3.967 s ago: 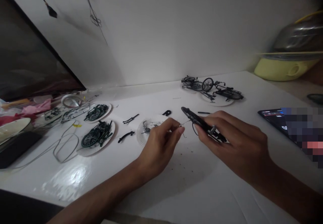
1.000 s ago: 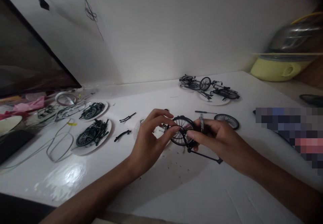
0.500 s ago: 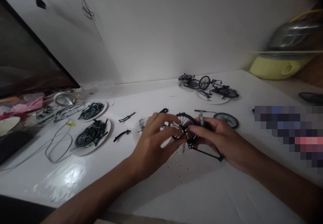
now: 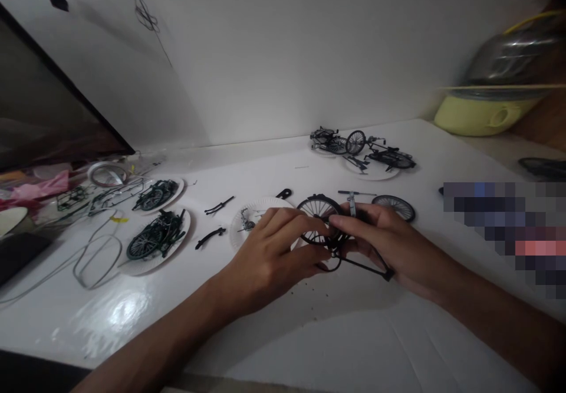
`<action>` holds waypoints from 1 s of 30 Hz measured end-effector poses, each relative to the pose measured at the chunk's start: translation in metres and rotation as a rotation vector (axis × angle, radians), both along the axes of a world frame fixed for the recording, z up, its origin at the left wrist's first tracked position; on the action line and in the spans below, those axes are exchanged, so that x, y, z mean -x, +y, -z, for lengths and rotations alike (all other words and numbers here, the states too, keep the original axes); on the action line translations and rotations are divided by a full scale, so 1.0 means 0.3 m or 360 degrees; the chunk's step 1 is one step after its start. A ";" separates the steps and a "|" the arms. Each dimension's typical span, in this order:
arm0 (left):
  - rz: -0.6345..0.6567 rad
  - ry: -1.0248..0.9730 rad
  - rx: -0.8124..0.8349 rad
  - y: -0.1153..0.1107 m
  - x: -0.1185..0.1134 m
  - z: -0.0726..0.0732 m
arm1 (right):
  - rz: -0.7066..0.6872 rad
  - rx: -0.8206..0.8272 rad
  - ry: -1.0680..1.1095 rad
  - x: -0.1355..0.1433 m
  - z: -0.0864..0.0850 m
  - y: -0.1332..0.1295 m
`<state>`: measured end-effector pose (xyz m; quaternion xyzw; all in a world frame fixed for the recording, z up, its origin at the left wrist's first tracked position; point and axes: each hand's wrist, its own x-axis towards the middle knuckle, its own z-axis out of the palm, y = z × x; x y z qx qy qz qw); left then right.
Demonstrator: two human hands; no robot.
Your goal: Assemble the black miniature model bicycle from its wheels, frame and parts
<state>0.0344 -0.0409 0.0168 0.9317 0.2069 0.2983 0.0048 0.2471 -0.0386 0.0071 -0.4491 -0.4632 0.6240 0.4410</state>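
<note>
A small black model bicycle frame (image 4: 365,268) is held over the white table, with a spoked wheel (image 4: 319,209) at its left end. My right hand (image 4: 387,236) grips the frame, thumb on top near the wheel's hub side. My left hand (image 4: 283,248) pinches at the wheel and frame joint from the left; its fingertips partly hide the part between them. Behind my left hand lies a white paper plate (image 4: 239,216) with small metal parts. A loose wheel (image 4: 395,208) rests just beyond my right hand, beside a thin screwdriver (image 4: 349,192).
Two plates with dark green model bicycles (image 4: 157,233) stand at the left, near a looped cable (image 4: 97,251). Black curved parts (image 4: 211,238) lie between. More model bicycles (image 4: 391,158) sit at the back. Tiny pieces (image 4: 312,307) dot the table in front. A yellow-green pot (image 4: 477,115) is at the right.
The wheel at the frame has turned and now shows more of its face to the left of my fingers. My left fingers have closed in lower on the joint. The view has shifted slightly.
</note>
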 end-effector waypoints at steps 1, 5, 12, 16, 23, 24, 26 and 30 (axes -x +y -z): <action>0.0005 -0.0008 0.0003 -0.002 -0.002 0.001 | -0.0001 0.0003 0.0009 0.000 -0.001 0.000; 0.0017 -0.0014 0.0018 -0.011 -0.008 0.005 | 0.0010 -0.0018 0.0002 0.003 0.000 0.001; 0.0033 -0.0295 0.0089 -0.001 -0.008 0.016 | 0.0021 -0.0102 -0.0096 0.003 0.004 0.006; 0.0122 -0.0247 0.0105 -0.006 -0.012 0.020 | 0.0021 -0.0087 -0.0129 0.000 0.008 0.007; -0.0084 -0.0711 0.0701 -0.018 -0.025 0.032 | -0.0064 -0.0200 -0.0264 -0.005 -0.003 0.001; -0.0178 -0.0767 0.0730 -0.014 -0.025 0.031 | -0.0087 -0.0214 -0.0294 -0.004 -0.006 0.000; -0.0314 -0.0825 0.0739 -0.005 -0.022 0.028 | -0.0122 -0.0202 -0.0316 -0.001 -0.008 -0.003; -0.0433 -0.0861 0.0733 0.007 -0.015 0.024 | -0.0161 -0.0112 -0.0234 0.004 -0.001 -0.009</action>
